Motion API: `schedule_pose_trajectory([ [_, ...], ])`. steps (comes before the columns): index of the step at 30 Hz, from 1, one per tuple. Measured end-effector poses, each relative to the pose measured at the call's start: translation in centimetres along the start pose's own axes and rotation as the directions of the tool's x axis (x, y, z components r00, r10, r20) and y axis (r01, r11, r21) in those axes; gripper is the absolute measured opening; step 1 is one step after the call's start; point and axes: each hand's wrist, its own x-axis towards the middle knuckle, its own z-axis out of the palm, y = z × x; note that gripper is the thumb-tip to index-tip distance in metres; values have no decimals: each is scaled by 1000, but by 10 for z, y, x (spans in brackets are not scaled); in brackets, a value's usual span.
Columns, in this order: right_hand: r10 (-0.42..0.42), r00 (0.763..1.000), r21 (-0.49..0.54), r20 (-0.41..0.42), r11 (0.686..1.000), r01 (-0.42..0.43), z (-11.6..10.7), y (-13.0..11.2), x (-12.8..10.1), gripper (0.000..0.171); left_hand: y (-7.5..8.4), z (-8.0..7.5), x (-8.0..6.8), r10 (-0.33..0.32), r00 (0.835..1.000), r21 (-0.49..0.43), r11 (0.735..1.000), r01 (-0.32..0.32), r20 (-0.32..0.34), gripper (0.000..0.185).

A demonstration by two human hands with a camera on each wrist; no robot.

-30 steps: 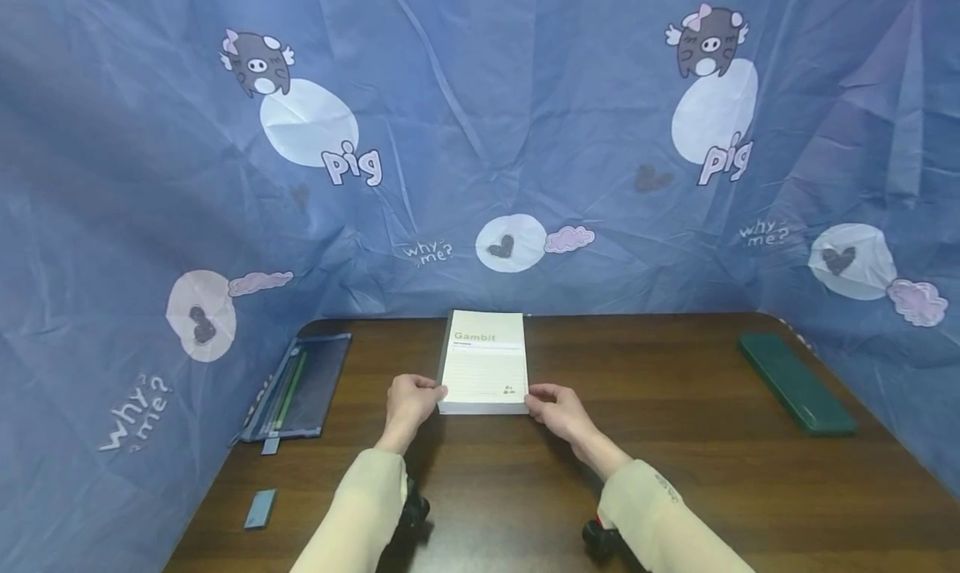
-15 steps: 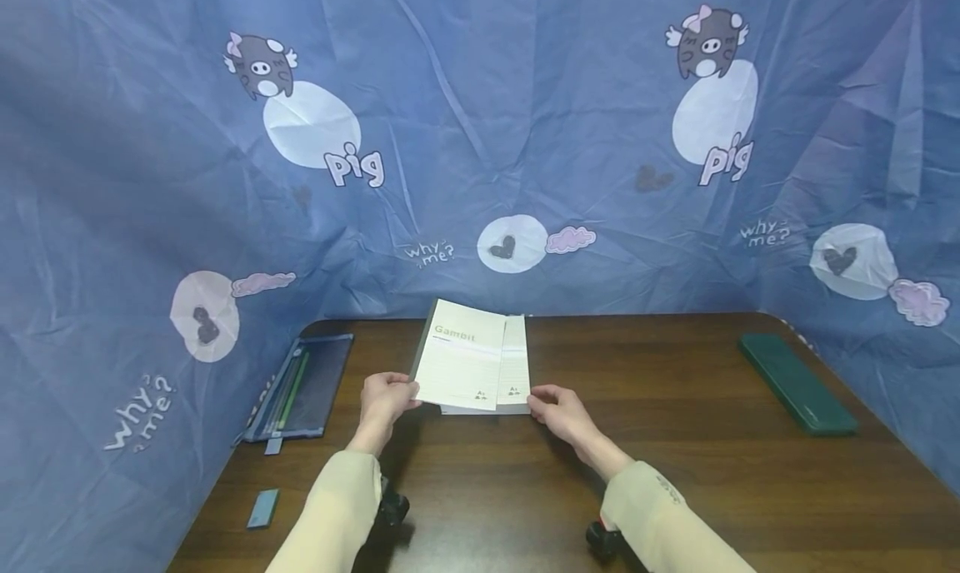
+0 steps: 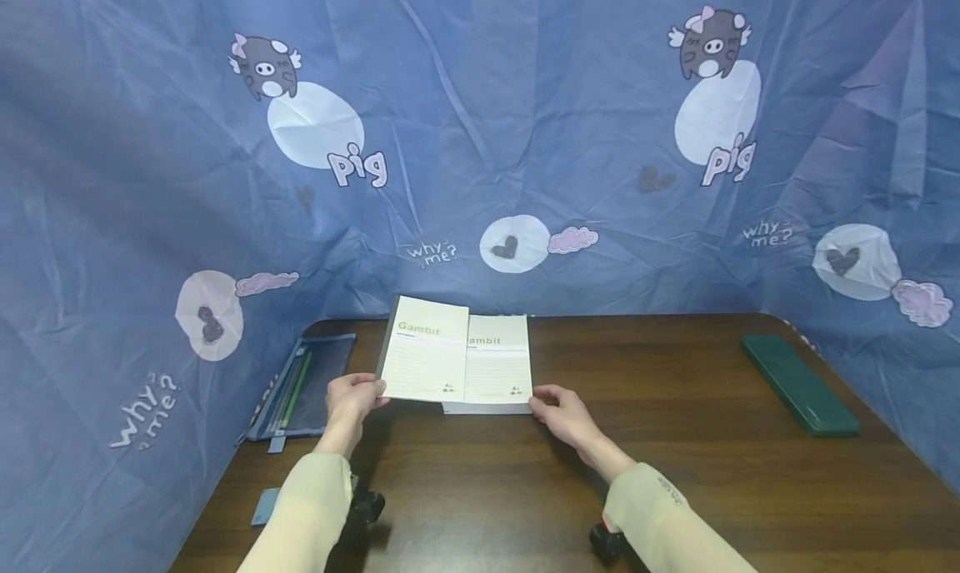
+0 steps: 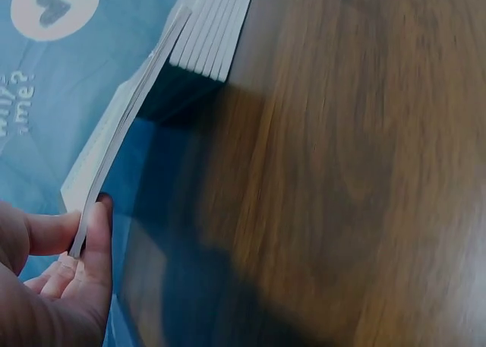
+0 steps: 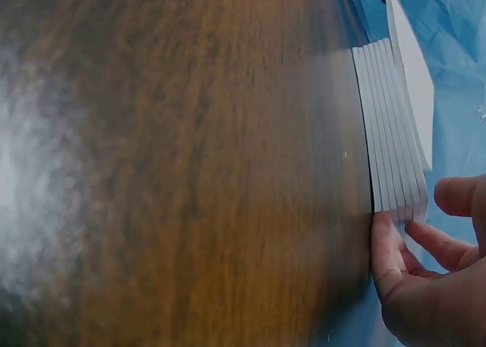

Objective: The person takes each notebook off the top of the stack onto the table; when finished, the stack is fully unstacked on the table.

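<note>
Top notebook [image 3: 423, 350] pinched at near-left corner by left hand [image 3: 351, 398], lifted and drawn left off stack [image 3: 497, 365] at tabletop [image 3: 675, 473] centre. Right hand [image 3: 561, 412] bracing stack's near-right corner, fingers lightly curled. Judged mid-removal; next calls for clearing stack, setting down left of it.

A dark brown wooden table [image 3: 675, 481] holds everything. In the middle, near the back edge, lies a stack of white notebooks [image 3: 497, 371] with the word "Gambit" on the covers. On the left side, by the blue cloth wall, lies a flat blue see-through pencil pouch [image 3: 303, 383] with green pencils inside. Nearer the front on the left lies a small blue-grey block [image 3: 263, 506], well apart from the pouch. Far to the right lies a long dark green case [image 3: 798, 382], well apart from the notebooks.
</note>
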Motion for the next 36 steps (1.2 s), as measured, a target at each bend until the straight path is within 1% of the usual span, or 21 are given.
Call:
schedule_pose_trajectory([
  [2, -8, 1000, -6, -2, 1000, 8, 0, 1, 0, 37, -1, -5, 2, -6, 1000, 1, 1000, 6, -13, 34],
  [8, -7, 1000, -36, 2, 999, 7, 0, 0, -2, 39, -7, -22, 7, -34, 999, -18, 999, 33, -17, 37],
  [12, -9, 1000, -60, -3, 998, 8, -1, -1, -2, 40, -12, -28, 13, -49, 998, -32, 998, 48, -34, 37],
  [16, -9, 1000, -75, -10, 997, 8, -1, -2, -2, 40, -15, -30, 16, -61, 997, -21, 998, 60, -46, 36],
  [19, -7, 1000, -88, -10, 996, 7, -1, -3, -3, 40, -16, -31, 15, -60, 997, -17, 998, 59, -53, 36],
  [23, -10, 1000, -98, -6, 995, 10, -1, -3, -4, 41, -18, -32, 12, -46, 998, -10, 999, 46, -48, 34],
  [29, -22, 1000, -103, -9, 994, 21, -1, -2, -5, 41, -21, -29, 11, -25, 999, -21, 999, 24, -36, 32],
  [33, -34, 999, -109, -6, 994, 33, -1, -1, -6, 41, -22, -27, 12, -23, 999, -9, 1000, 22, -40, 34],
  [36, -25, 1000, -106, -6, 994, 24, -1, -1, -6, 41, -24, -27, 12, -23, 999, 4, 1000, 23, -37, 35],
])
